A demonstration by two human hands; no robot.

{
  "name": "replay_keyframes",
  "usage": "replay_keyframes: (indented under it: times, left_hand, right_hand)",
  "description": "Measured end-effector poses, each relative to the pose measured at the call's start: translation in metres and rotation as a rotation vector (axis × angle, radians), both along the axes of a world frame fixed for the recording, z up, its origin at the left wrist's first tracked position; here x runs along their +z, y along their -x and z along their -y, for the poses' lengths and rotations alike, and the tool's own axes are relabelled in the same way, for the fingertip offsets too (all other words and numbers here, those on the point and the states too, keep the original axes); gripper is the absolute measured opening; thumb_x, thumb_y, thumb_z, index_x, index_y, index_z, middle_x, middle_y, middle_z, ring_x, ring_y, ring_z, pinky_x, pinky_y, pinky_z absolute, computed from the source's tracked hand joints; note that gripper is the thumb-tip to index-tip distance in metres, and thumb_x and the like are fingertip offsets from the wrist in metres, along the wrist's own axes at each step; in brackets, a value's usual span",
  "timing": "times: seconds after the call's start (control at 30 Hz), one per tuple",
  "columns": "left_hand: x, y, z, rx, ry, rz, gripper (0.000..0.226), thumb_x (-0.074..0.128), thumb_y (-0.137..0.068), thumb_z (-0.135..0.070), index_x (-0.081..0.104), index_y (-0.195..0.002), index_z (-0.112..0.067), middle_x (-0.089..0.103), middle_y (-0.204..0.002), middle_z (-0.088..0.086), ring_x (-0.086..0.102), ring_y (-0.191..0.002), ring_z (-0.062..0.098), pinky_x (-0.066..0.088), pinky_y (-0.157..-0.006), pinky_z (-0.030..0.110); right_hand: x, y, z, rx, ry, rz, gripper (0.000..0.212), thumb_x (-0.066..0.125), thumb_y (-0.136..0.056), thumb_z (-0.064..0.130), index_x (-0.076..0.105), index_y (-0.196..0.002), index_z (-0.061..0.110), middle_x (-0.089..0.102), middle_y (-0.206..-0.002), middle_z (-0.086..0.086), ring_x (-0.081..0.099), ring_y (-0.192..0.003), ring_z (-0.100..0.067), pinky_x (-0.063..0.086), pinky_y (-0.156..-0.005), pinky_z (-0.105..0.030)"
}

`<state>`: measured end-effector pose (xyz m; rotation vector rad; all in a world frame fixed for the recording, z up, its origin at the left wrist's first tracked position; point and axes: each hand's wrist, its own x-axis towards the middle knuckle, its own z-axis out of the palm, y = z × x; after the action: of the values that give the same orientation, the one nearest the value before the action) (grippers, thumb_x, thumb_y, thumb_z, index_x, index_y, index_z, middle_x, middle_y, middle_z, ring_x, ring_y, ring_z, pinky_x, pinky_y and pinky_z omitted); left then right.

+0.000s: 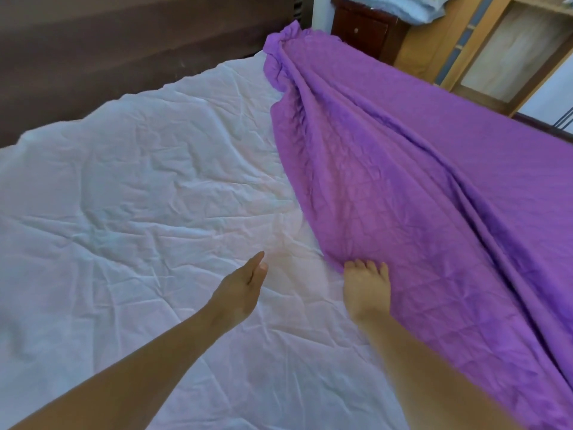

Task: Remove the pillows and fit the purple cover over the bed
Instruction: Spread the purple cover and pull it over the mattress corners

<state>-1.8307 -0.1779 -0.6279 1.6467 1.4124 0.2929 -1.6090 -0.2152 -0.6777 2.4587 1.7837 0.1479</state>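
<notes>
Out beyond the left hand, the dark brown wooden headboard [124, 51] is running along the far side of the bed, and no pillows are lying on the mattress, so I'm judging the first half of the job done. The crumpled white sheet [139, 197] is showing bare all around the left hand [243, 288]. That hand is hanging released just above the sheet, fingers straight and together, holding nothing.

Just beside it, the right hand [367, 290] is grasping the near edge of the quilted purple cover [434, 197], fingers curling onto the fabric. Long folds are running from that grip up to a bunched corner beyond the right hand, so the cloth looks to be under a pull.

To the right of the right hand, the purple is lying over that side of the bed. To the left of it, the whole wide stretch is waiting to be covered. I'd put the fitting at roughly halfway: cover laid on one side, not yet drawn across, smoothed or tucked.

Far past the right hand, pale blue folded bedding [400, 4] is sitting on a dark red-brown wooden nightstand [362, 29]. Whether those are the pillows, I can't tell. A light wooden cabinet [511, 51] is standing further right.
</notes>
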Motion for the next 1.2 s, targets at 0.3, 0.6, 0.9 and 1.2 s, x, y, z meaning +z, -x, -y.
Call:
replay_keyframes:
  times: [0.3,0.6,0.9,1.2]
  left_hand:
    - [0.011,-0.006,-0.024,0.355,0.070,0.257,0.045,0.033,-0.100,-0.036,0.039,-0.141,-0.018,0.043,-0.144,0.000,0.039,-0.133,0.017,0.025,-0.110,0.030]
    - [0.039,0.000,-0.055,0.561,0.213,0.501,0.031,0.053,-0.094,-0.032,0.067,-0.075,-0.012,0.063,-0.066,0.000,0.053,-0.059,0.013,0.047,-0.063,0.024]
    - [0.031,0.053,-0.073,0.754,-0.127,0.006,0.012,0.061,-0.085,-0.022,0.064,-0.075,-0.016,0.065,-0.072,0.008,0.061,-0.074,0.029,0.049,-0.069,0.035]
    - [0.028,-0.003,-0.055,0.441,-0.040,0.321,0.019,0.054,-0.089,-0.009,0.069,-0.101,-0.009,0.071,-0.094,0.013,0.062,-0.080,0.023,0.051,-0.082,0.035]
  right_hand:
    - [0.063,0.075,0.024,0.362,-0.424,-0.561,0.019,0.039,-0.088,0.024,0.032,-0.072,0.030,0.037,-0.053,0.013,0.044,-0.057,-0.015,0.037,-0.091,-0.030]
    - [0.067,0.142,0.038,0.312,-0.455,-0.708,0.020,0.048,-0.079,0.028,0.030,-0.072,0.025,0.041,-0.054,0.014,0.040,-0.066,-0.008,0.032,-0.059,-0.019]
    - [0.057,0.155,0.030,0.289,-0.132,-0.796,0.022,0.033,-0.083,0.042,0.048,-0.081,0.027,0.063,-0.072,0.007,0.056,-0.075,-0.013,0.043,-0.093,-0.037]
    - [0.040,0.141,0.031,0.144,-0.216,-0.397,0.017,0.052,-0.071,0.038,0.061,-0.072,0.024,0.066,-0.090,0.006,0.064,-0.083,-0.022,0.047,-0.085,-0.048]
